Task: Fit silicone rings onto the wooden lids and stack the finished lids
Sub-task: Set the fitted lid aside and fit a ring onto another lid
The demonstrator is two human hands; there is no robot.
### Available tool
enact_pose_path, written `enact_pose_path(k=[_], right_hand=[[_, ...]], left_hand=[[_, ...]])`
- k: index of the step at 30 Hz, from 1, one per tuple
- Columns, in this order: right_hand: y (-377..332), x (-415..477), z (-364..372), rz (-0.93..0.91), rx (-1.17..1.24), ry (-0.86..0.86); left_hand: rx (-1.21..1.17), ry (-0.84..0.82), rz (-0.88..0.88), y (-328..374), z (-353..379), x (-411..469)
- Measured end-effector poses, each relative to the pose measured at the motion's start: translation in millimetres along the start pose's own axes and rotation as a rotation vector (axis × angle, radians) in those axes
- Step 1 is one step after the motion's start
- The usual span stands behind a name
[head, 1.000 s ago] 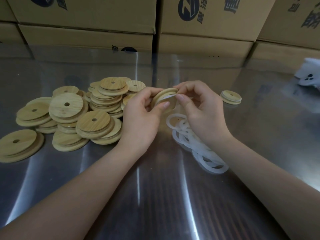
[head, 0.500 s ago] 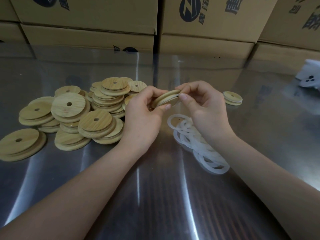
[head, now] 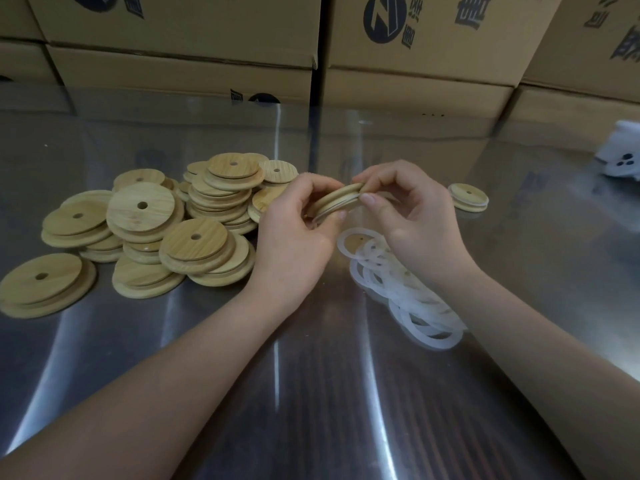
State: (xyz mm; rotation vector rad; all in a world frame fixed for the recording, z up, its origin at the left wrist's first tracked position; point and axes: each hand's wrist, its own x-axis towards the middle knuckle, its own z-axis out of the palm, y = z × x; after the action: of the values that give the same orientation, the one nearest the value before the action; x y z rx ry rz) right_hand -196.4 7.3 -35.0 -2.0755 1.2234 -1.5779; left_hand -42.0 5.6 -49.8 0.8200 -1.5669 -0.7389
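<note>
Both hands meet above the table [head: 311, 393], just past its middle. Left hand [head: 294, 233] and right hand [head: 419, 230] each pinch one lid [head: 332, 201] at opposite ends, fingers curled over the far side and thumbs on the near edge. It is held clear of the table, tilted, left end lower. Only its rim shows, and the fingers cover both ends. A pale band along the lower edge reads as the ring [head: 328, 216]; I cannot tell whether it sits fully in the groove. At 5 o'clock of the hands loose rings [head: 408, 292] lie tangled, partly hidden by the right wrist. At 9 o'clock is the heap of bare lids [head: 166, 230], its right side hidden behind the left hand. At 3 o'clock of the right hand, well apart, sits the stack [head: 468, 197]. At 2 o'clock a white thing [head: 621, 154] is cut by the frame edge and cannot be identified. Boxes [head: 180, 29] line the far side, tops cut off. A second ago the lid stood steeper, with the ring plainer on its face; now it lies flatter, edge-on. Heap, rings and stack are unmoved. Counts: two hands, one held lid, one ring on it. The stack looks like two lids. The heap has more than a dozen, but overlap defeats an exact count. The loose rings are too tangled to count.
</note>
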Motion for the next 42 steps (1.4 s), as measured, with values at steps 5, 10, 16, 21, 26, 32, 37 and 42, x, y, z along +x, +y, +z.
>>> enact_pose_path(k=[5,10,16,21,26,32,37,42], right_hand=[[-1.3,-0.3,0.0,-0.079,-0.041,-0.038],[-2.9,-0.9,0.7,-0.153,-0.1,-0.026],[-2.5,-2.1,1.1,-0.191,-0.132,0.012],[-0.1,-2.8,2.2,-0.164,-0.081,0.023],[1.4,-3.0,3.5,-0.154,-0.043,0.056],[1.3,-2.5,2.4,-0.128,-0.025,0.064],[0.0,-1.3,0.5,-0.084,0.008,0.048],[-1.2,-1.7,2.0,-0.021,0.044,0.045]], left_hand=[[0.007,-0.001,0.025,2.3,-0.2,-0.9],[-0.066,0.026,-0.007,2.6,-1.1,-0.1],[-0.18,0.044,-0.07,2.8,-0.2,0.2],[-0.281,0.05,-0.129,3.6,0.7,-1.1],[-0.326,0.012,-0.162,5.6,0.8,-3.1],[-0.263,-0.002,-0.144,9.1,-0.5,-3.4],[-0.169,0.042,-0.126,9.4,0.7,-1.7],[-0.066,0.054,-0.081,7.8,-0.1,1.1]])
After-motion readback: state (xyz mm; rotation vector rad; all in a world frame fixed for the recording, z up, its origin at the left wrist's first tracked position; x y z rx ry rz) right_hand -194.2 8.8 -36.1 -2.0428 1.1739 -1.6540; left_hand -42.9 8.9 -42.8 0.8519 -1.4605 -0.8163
